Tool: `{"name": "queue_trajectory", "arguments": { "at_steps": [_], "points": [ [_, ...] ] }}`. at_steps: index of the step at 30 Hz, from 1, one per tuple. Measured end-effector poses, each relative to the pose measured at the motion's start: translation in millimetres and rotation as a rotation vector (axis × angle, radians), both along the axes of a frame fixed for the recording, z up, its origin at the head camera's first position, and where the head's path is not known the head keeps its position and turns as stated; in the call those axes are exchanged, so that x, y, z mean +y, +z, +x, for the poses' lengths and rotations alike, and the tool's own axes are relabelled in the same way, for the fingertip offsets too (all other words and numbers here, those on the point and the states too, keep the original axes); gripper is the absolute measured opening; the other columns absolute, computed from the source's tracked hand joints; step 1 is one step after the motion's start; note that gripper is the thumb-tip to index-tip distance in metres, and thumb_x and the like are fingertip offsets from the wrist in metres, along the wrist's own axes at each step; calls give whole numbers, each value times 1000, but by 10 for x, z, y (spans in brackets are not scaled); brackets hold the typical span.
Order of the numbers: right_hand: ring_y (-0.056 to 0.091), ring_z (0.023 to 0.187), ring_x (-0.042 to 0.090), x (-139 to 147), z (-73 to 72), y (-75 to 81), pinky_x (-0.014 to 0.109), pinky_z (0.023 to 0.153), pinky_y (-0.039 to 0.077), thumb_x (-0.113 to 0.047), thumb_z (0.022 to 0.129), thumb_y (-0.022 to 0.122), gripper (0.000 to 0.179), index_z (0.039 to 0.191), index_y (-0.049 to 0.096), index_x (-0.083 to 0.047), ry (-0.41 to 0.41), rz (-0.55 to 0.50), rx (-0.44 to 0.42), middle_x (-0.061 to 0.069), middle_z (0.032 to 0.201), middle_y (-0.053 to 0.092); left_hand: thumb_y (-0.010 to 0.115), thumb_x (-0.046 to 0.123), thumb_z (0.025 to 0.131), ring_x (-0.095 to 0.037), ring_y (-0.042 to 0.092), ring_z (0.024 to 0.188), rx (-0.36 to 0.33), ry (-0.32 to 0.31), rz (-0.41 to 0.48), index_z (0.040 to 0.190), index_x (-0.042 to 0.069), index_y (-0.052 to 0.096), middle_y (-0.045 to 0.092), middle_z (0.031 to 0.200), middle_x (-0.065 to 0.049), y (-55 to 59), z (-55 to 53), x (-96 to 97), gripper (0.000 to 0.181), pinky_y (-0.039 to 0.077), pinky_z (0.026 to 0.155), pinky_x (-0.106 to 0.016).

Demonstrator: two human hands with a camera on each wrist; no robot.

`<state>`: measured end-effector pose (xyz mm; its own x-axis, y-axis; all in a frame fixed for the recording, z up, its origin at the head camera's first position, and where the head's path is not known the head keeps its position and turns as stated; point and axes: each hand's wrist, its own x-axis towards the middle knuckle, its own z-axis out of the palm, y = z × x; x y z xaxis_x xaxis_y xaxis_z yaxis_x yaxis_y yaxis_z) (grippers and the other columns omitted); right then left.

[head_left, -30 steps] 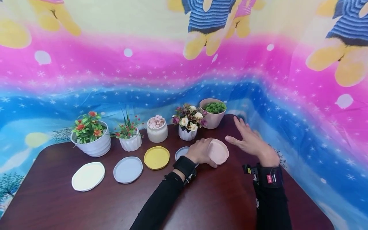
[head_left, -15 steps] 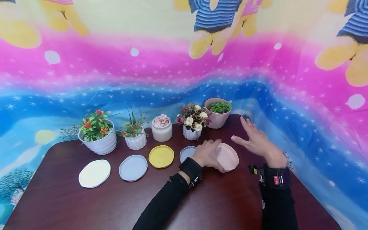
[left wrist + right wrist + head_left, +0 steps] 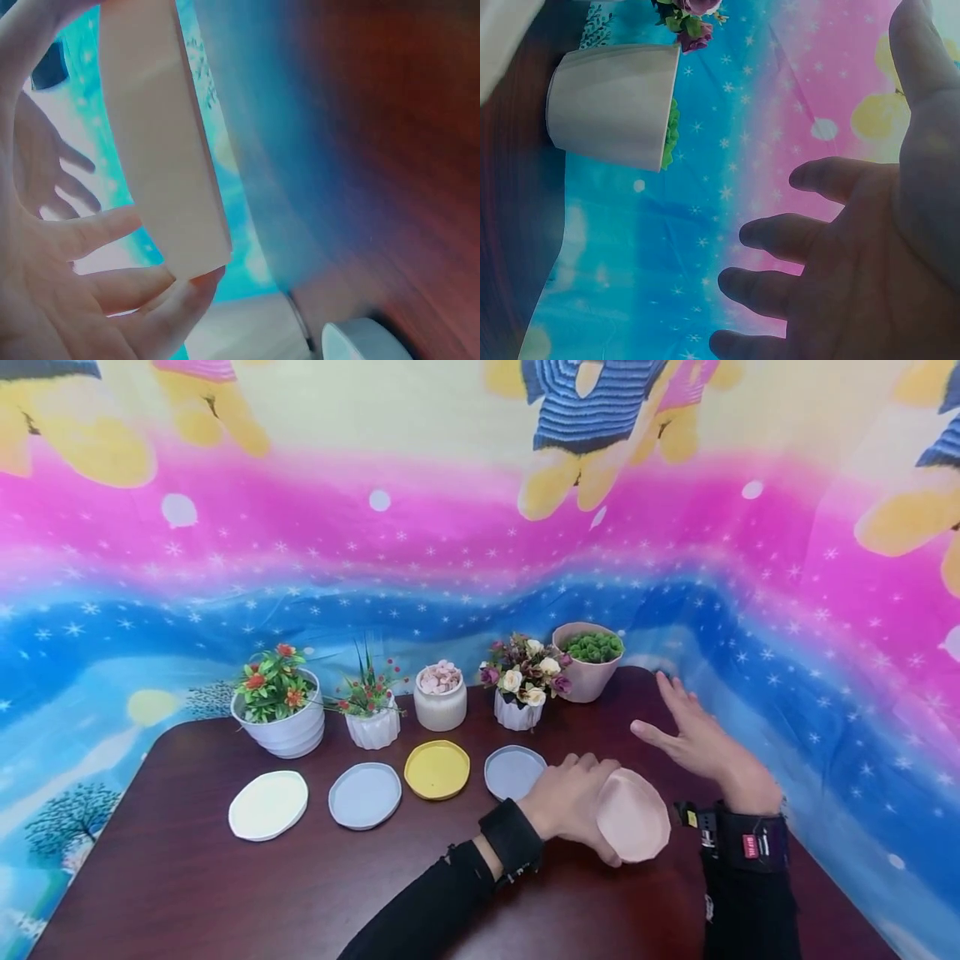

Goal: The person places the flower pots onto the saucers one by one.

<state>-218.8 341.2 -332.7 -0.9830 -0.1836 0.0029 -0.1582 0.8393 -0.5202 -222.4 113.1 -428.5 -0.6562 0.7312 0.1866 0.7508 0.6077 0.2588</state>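
Observation:
In the head view my left hand (image 3: 576, 802) grips the left edge of a pale pink plant saucer (image 3: 637, 818). The saucer is tilted, its inside facing me. The left wrist view shows the saucer's side (image 3: 161, 142) with fingers against its lower end, above the brown tabletop. My right hand (image 3: 701, 739) is held in the air to the right of the saucer, fingers spread, holding nothing. Its palm (image 3: 855, 262) shows in the right wrist view. Behind both hands stands a pink pot (image 3: 588, 677) with green plants.
A grey-blue saucer (image 3: 513, 772) lies left of my left hand, followed leftward by yellow (image 3: 437, 770), light blue (image 3: 365, 796) and white (image 3: 268, 806) saucers. Potted flowers (image 3: 519, 693), a cream pot (image 3: 440, 703) and two white pots (image 3: 372, 727) line the back, before a printed cloth.
My left hand has brought the pink saucer toward me and slightly right, away from the pots. More of the grey-blue saucer shows. My right hand stays spread. The head view has shifted slightly.

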Motion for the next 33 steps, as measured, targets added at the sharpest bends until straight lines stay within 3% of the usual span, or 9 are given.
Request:
{"name": "queue_trajectory", "arguments": {
  "at_steps": [5,11,15,28,33],
  "points": [
    [-15,152,64,38,31,3,83,114,-5,-50,110,55,99,170,-11,-7,-1,-18,-4,33,171,-17,94,80,49,-9,56,102,32,-44,-57,149,28,53,62,121,8,-1,219,10,120,54,71,-24],
    [-17,152,63,90,63,56,82,115,-6,-48,111,55,98,169,-14,-9,7,-31,23,34,170,-18,92,83,48,-5,53,98,44,-72,-116,146,32,54,59,115,11,15,400,106,117,49,68,-19],
    [-20,151,64,124,103,101,81,115,-8,-46,111,54,97,169,-14,-8,7,-41,29,36,169,-19,89,87,47,-5,51,97,61,-52,-164,145,33,53,58,114,12,25,507,192,117,48,67,-19],
    [-19,151,64,57,113,114,83,114,-8,-48,112,53,96,169,-16,-11,12,-24,8,36,169,-20,86,89,52,-6,49,94,-19,5,-242,145,35,51,58,112,9,-53,740,351,113,44,66,-19],
    [-18,151,64,25,91,105,83,113,-8,-48,112,53,97,169,-16,-11,21,-25,9,35,169,-20,84,92,50,-9,52,100,-8,69,-301,154,34,44,57,124,6,-122,818,382,126,48,69,-19]
  ]
}}
